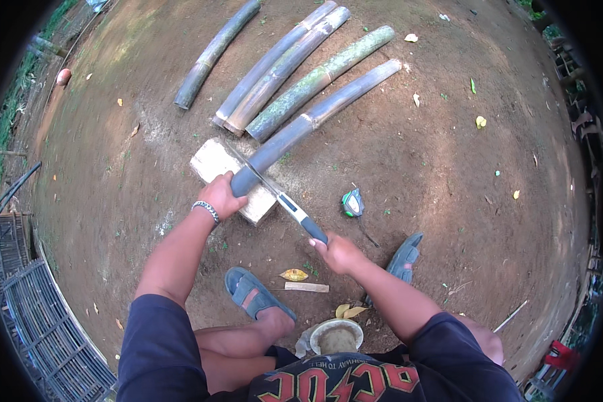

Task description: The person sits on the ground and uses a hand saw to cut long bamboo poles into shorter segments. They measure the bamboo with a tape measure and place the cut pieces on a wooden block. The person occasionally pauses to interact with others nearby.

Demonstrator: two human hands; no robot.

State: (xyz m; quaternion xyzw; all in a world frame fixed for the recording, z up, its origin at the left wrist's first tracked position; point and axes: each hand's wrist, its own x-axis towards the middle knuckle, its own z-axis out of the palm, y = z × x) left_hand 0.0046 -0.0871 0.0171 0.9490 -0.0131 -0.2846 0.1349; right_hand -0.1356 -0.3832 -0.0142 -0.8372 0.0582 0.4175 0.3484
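Observation:
My left hand (221, 196) is closed round the near end of a bamboo pole (285, 139), its thumb on top. That end rests across a pale, dusty block (212, 161), while the pole's far end slants away to the upper right. In my right hand (340, 254) is the dark handle of a hand saw (292, 208). The saw's thin blade crosses the pole just beyond my left fingers; how deep it sits in the bamboo I cannot tell. Pale sawdust lies on the dirt around the block.
Several other bamboo poles (321, 79) lie beyond the block. A green and grey tape measure (352, 202) is on the ground to the right. Near my sandalled feet are a flat wood strip (307, 287), fallen leaves and a round pale bowl-like thing (337, 326). Slatted bamboo panels (50, 328) stand at left.

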